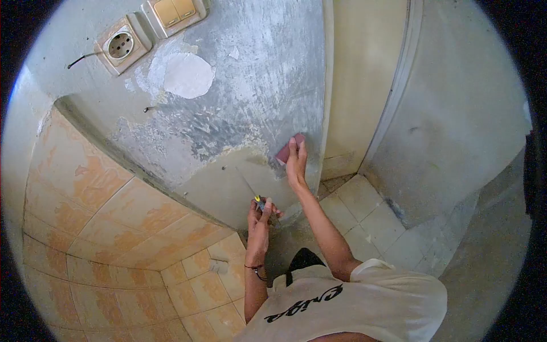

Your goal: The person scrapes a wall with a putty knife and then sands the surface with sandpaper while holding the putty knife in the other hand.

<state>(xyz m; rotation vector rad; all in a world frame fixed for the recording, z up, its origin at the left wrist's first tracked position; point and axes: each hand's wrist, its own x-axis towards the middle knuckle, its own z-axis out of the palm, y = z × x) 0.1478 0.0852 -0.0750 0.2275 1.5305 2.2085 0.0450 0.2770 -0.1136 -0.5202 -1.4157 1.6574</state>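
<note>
A reddish-brown piece of sandpaper [283,154] lies flat on the grey wall [256,74], near its right edge. My right hand [297,159] presses it there, thumb and fingers closed on it. Lower and to the left, my left hand [260,223] is closed around a thin-bladed tool [257,198] with a yellow and dark handle. Its narrow metal blade points up and left, overlapping the smooth grey-green patch [219,182] of the wall. Above that patch the surface is scraped and mottled, with a round white patch [190,75] higher up.
A wall socket [120,45] with a short black wire beside it and a double switch [174,11] are at the upper left. Orange-patterned tiles [108,211] cover the lower left wall. Right of the wall stands a cream door [362,74] above pale floor tiles [364,205].
</note>
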